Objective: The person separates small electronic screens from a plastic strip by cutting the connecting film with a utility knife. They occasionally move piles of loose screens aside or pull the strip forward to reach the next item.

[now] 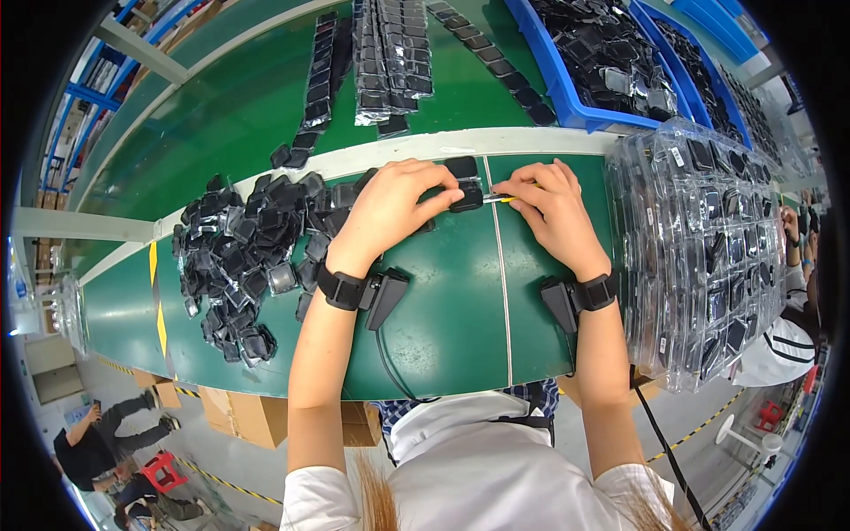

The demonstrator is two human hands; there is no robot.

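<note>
My left hand (403, 205) is closed, thumb and forefinger pinching the edge of a black square piece (467, 197) in clear film. A second black square (460, 166) adjoins it on the far side. In my right hand (551, 205) is a slim tool with a yellow body and a bright metal tip (505, 199), which looks like a small knife. Its tip points left and reaches the right edge of the piece; whether it touches cannot be told. A large heap of black film-wrapped squares (252, 226) lies left of my left hand.
Strips of wrapped black squares (390, 66) lie beyond the pale ledge (425, 146). Blue bins (575, 113) of similar pieces stand at the far right. Stacked clear plastic trays (699, 257) rise close beside my right arm. The green bench (434, 310) has a pale line (503, 301) across it.
</note>
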